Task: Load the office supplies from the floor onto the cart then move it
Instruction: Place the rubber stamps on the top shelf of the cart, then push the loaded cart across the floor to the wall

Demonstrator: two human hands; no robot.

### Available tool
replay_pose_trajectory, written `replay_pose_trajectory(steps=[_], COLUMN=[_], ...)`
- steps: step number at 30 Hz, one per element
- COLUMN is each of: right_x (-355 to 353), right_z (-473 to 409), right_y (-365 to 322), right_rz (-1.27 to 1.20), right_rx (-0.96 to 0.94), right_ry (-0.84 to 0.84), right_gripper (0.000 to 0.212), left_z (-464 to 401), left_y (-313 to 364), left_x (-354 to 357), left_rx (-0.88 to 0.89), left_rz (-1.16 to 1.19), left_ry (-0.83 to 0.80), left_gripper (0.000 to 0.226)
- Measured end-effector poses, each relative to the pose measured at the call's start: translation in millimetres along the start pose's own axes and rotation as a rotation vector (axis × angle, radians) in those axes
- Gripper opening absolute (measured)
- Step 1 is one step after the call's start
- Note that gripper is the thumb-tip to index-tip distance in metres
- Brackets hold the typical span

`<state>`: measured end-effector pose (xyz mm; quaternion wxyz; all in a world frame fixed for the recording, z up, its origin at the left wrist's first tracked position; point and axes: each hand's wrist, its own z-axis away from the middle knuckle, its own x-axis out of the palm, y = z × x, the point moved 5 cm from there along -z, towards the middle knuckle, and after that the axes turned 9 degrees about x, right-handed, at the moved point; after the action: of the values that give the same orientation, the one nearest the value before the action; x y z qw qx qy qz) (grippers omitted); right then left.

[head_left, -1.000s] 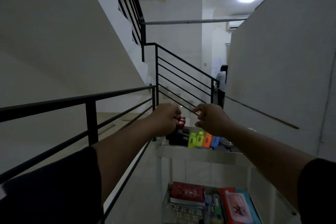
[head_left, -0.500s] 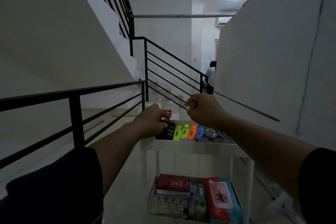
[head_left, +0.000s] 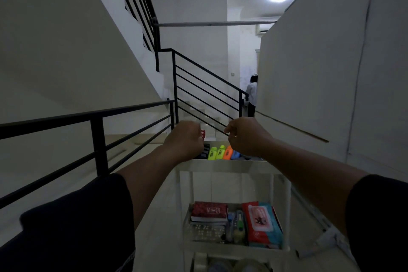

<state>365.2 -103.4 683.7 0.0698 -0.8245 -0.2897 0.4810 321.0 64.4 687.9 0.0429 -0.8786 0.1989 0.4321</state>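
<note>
A white tiered cart [head_left: 231, 166] stands in front of me on a landing. My left hand [head_left: 185, 139] and my right hand [head_left: 245, 136] are curled in fists over its top tier, gripping the cart; the part they hold is hidden under the fingers. Green and orange highlighters [head_left: 220, 152] stand in a row in the top tray, with a small red item [head_left: 202, 133] beside my left hand. On the middle shelf lie a red notebook [head_left: 208, 210], pens and a red and blue wipes pack [head_left: 260, 221].
A black metal railing [head_left: 97, 139] runs close along the cart's left side. A white wall [head_left: 320, 73] closes the right. Stairs with another railing [head_left: 205, 95] rise ahead. A person in white [head_left: 251, 95] stands in the far passage.
The cart and both hands have shifted along the railing. The view dipped and then came back up. Both hands keep the same grip.
</note>
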Motion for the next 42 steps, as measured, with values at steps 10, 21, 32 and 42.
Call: replay_pose_trajectory(steps=[10, 21, 32, 42], right_x=[-46.0, -110.5, -170.1, -154.3], right_z=[109.6, 282.7, 375.2, 375.0], right_y=[-38.5, -107.2, -145.5, -70.3], right_rz=[0.089, 0.174, 0.127, -0.273], right_rx=[0.011, 0.006, -0.010, 0.236], right_ry=[0.148, 0.149, 0.193, 0.387], right_gripper=[0.022, 0.021, 0.025, 0.046], left_z=[98.0, 245.6, 320.9, 318.8], left_y=[63.1, 133.4, 197.5, 151.7], left_x=[-59.2, -148.4, -219.3, -154.3], left_rx=[0.109, 0.046, 0.128, -0.188], left_rz=[0.085, 0.091, 0.119, 0.473], left_ry=[0.001, -0.026, 0.057, 0.246], left_gripper=[0.012, 0.015, 0.015, 0.046])
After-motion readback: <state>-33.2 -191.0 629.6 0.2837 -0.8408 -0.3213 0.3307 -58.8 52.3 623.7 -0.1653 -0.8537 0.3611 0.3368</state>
